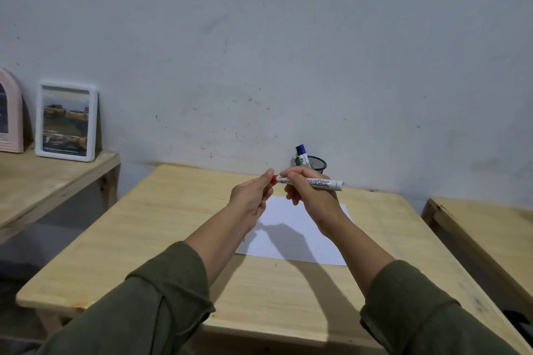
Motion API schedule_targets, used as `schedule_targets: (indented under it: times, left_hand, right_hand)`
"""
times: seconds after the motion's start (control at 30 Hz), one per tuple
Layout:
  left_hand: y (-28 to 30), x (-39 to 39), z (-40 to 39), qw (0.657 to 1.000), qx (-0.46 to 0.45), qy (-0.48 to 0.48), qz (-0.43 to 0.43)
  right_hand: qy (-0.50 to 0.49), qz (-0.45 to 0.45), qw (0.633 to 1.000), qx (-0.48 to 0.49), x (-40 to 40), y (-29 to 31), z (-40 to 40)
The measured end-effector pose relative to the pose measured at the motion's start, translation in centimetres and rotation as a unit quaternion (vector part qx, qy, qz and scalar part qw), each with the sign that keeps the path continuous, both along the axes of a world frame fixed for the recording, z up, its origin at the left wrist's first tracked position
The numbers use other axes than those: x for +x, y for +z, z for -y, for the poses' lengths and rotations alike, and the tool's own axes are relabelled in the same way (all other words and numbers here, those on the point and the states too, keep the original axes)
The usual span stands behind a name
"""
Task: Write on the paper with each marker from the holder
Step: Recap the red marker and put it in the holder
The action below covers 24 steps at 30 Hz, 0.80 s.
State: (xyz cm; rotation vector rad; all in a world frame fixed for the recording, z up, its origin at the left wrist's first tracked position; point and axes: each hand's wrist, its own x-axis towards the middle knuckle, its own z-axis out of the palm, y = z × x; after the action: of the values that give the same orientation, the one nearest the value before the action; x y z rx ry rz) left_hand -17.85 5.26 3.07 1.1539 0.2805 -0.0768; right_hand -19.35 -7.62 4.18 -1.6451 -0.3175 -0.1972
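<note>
A white marker (323,183) with black lettering and a red cap end lies level in the air above the table. My right hand (310,192) grips its barrel. My left hand (255,194) pinches the red cap (275,179) at the marker's left end. Below both hands a white sheet of paper (291,242) lies flat on the wooden table (161,228), partly in shadow. Behind the hands a black mesh holder (316,164) stands by the wall. A blue-capped marker (301,154) stands upright in it.
A lower wooden shelf (43,181) at the left carries a white picture frame (67,121) and a pink arched frame (10,112). Another wooden table (487,228) lies at the right, with a gap between. A grey wall rises behind.
</note>
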Motion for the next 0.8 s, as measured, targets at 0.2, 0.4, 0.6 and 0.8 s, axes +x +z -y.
schedule_targets:
  times: [0.2, 0.4, 0.6, 0.8]
  left_hand:
    - [0.7, 0.3, 0.7, 0.992, -0.113, 0.016, 0.060]
    - [0.0, 1.4, 0.3, 0.995, -0.075, 0.010, 0.068]
    - [0.1, 4.4, 0.4, 0.997, -0.059, -0.006, 0.051]
    - [1.5, 8.7, 2.5, 0.987, 0.078, -0.098, 0.098]
  right_hand:
    - [0.002, -0.048, 0.983, 0.175, 0.2, 0.2, -1.2]
    - [0.096, -0.054, 0.990, 0.091, 0.1, -0.6, 0.6]
    - [0.228, -0.104, 0.964, 0.086, 1.2, 0.0, 2.7]
    - [0.094, -0.115, 0.987, 0.066, 5.6, -0.2, 4.7]
